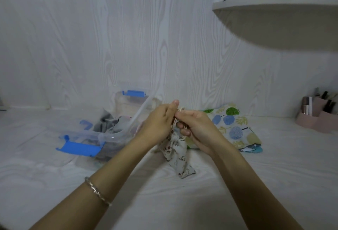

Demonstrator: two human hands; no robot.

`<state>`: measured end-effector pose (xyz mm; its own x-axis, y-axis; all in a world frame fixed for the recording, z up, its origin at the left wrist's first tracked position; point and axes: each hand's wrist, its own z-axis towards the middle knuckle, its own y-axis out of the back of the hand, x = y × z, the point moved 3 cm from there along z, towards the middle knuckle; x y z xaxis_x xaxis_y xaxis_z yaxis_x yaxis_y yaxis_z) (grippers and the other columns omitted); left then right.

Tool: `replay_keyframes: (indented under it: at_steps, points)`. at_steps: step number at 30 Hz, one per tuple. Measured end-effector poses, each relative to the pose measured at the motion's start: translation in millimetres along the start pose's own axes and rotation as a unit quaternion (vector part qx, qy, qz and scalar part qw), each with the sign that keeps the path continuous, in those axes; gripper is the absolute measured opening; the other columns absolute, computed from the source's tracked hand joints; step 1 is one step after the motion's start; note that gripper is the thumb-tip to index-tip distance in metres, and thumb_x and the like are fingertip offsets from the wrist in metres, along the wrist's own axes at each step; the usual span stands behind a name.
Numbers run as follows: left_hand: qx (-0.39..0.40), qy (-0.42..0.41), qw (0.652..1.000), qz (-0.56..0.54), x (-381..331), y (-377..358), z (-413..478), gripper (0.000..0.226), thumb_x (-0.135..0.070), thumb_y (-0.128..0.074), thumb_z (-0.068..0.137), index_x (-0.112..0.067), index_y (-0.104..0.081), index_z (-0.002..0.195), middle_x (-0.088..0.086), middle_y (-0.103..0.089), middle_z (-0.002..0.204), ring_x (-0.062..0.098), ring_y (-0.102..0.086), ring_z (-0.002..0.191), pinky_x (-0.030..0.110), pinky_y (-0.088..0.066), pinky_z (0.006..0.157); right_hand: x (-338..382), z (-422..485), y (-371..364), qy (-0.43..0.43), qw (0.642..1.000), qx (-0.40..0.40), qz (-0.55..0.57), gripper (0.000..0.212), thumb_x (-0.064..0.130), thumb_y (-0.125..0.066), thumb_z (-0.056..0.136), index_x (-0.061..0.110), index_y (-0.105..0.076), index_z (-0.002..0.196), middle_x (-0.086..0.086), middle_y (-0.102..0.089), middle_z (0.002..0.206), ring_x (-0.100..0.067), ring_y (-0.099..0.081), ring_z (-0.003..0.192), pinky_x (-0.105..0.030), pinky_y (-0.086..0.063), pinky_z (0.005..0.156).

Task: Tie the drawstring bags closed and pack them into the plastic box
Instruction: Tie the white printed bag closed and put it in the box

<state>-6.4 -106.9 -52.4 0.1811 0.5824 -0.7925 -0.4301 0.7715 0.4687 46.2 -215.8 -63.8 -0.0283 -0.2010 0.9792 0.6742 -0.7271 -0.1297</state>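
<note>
A small beige printed drawstring bag [178, 153] hangs from my two hands, its bottom touching the white surface. My left hand [158, 120] and my right hand [196, 127] meet above the bag's gathered neck, and each pinches the pale drawstring [180, 109]. A clear plastic box [109, 134] with blue latches sits to the left, with grey fabric inside. Its clear lid [136, 99] with a blue clip leans against the wall behind. A larger bag [232, 125] with blue and green leaf print lies flat to the right, behind my right hand.
A pink organiser [318, 118] holding cosmetics stands at the far right near the wall. A white shelf [278, 22] juts out overhead at the upper right. The white wood-grain surface [164, 202] stretches toward me between my forearms.
</note>
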Motion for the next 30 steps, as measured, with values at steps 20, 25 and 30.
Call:
replay_keyframes:
  at_steps: [20,25,30]
  points:
    - [0.017,0.084,0.989,-0.119,0,-3,-22,0.021,-0.015,-0.055,0.089,-0.004,-0.066,0.074,-0.003,-0.051,0.054,0.006,-0.042,0.046,0.018,-0.032,0.044,16,-24,10,0.129,0.957,-0.083,-0.247,0.036,-0.008,-0.064,0.078,0.018,-0.071,0.102,0.001,-0.067,0.091,0.000,-0.058,0.064,-0.014,-0.049,0.065]
    - [0.047,0.032,0.995,-0.077,-8,-2,-25,0.032,-0.019,-0.050,0.093,0.005,-0.055,0.073,-0.001,-0.042,0.059,0.006,-0.036,0.050,0.025,-0.030,0.051,16,-23,6,0.227,0.872,-0.119,-0.418,0.025,-0.001,-0.058,0.082,0.016,-0.077,0.084,0.005,-0.066,0.081,-0.004,-0.060,0.074,-0.011,-0.045,0.066]
    - [0.036,0.002,0.999,0.033,-4,3,-29,0.027,-0.027,-0.052,0.093,-0.009,-0.059,0.074,-0.015,-0.047,0.053,-0.001,-0.040,0.051,0.023,-0.035,0.056,6,-13,18,0.105,0.957,-0.039,-0.269,0.017,0.010,-0.061,0.082,0.018,-0.068,0.069,-0.013,-0.068,0.077,-0.018,-0.061,0.073,-0.036,-0.049,0.070]
